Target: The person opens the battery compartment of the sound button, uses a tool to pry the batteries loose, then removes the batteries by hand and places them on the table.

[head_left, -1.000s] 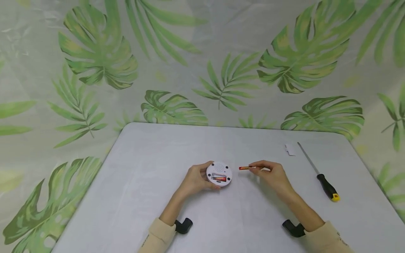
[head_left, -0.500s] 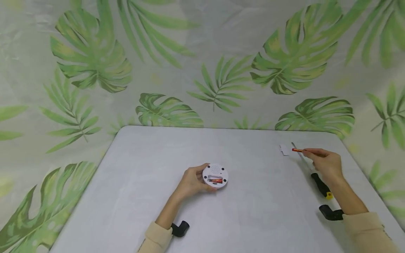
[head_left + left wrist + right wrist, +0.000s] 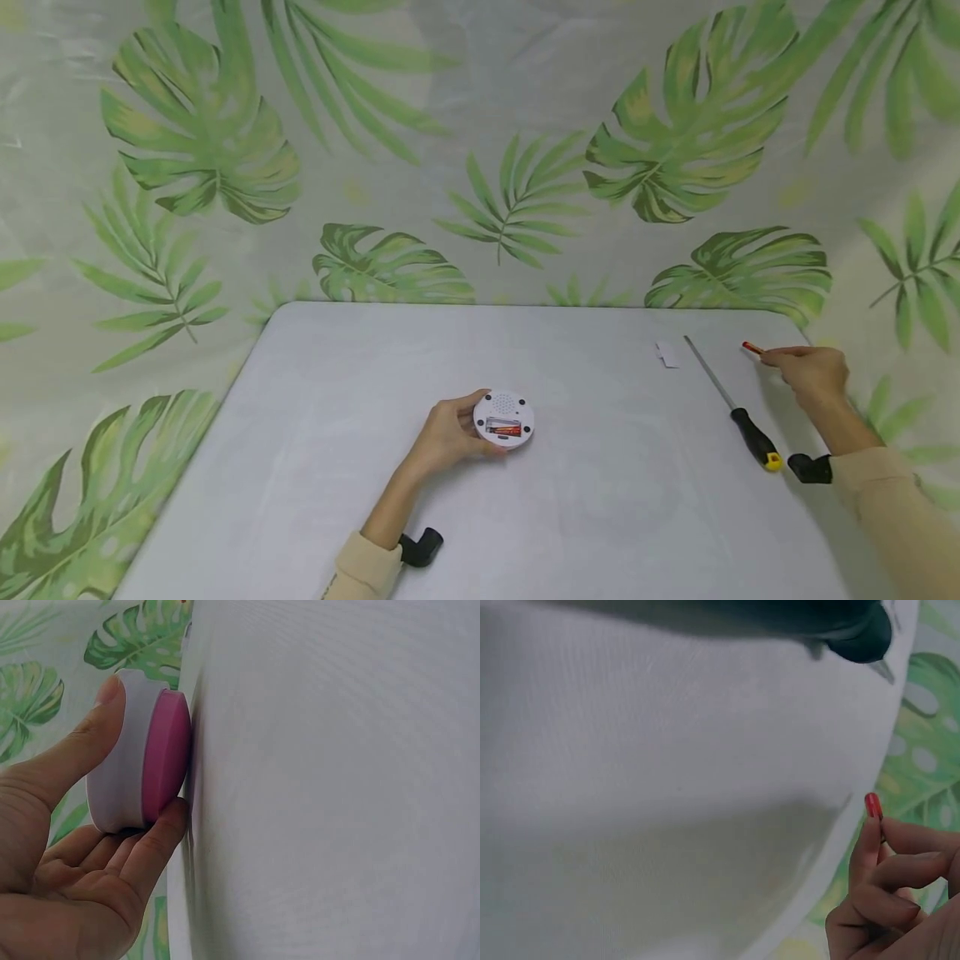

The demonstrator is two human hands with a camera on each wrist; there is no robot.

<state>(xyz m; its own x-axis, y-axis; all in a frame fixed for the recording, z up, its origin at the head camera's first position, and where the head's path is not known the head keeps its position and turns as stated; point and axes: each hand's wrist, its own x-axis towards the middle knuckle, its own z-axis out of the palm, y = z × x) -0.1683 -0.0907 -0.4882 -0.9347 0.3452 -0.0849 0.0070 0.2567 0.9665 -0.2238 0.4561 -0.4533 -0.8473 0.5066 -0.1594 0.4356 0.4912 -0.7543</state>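
Note:
My left hand (image 3: pixel 442 435) grips a round white device (image 3: pixel 503 402) by its left side, thumb on one edge and fingers on the other. Its underside faces up, with speaker holes, dark feet and an uncovered compartment where a red battery (image 3: pixel 504 431) lies. From the left wrist view, the device's lower part is pink, close to the table. Near the table's far right edge, my right hand (image 3: pixel 813 372) pinches another slim red battery (image 3: pixel 752 347) between thumb and fingertip. In the right wrist view that battery's red end sticks out past the fingertips.
A screwdriver (image 3: pixel 754 439) with a black and yellow handle lies on the white table (image 3: pixel 375 358), left of my right hand. Beyond its tip side is a small white cover piece (image 3: pixel 667 355). A leaf-patterned cloth (image 3: pixel 510 108) hangs behind.
My right hand has carried the red battery from beside the device to the right, past the screwdriver, to the table's right edge. My left hand still holds the device in place.

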